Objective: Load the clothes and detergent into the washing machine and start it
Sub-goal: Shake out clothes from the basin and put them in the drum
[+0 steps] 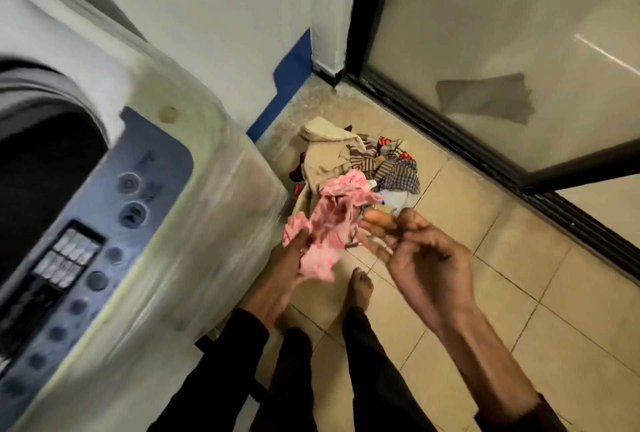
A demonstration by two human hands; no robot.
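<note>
Pink garment (325, 234) in left hand (280, 279), panel lettering blurred

Clothes pile (360, 161) lies on floor (485, 258) right of washing machine (194, 223).

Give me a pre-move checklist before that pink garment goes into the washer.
1. Pink garment held: ok, the left hand grips it.
2. Right hand free to help: ok, fingers relaxed, holding nothing.
3. Washing machine opening clear: ok, the lid looks open and the drum mouth is dark, though blurred.
4. Garment free of the clothes pile: cannot tell, it overlaps the pile in this view.
5. Detergent at hand: cannot tell, none in view.
</note>
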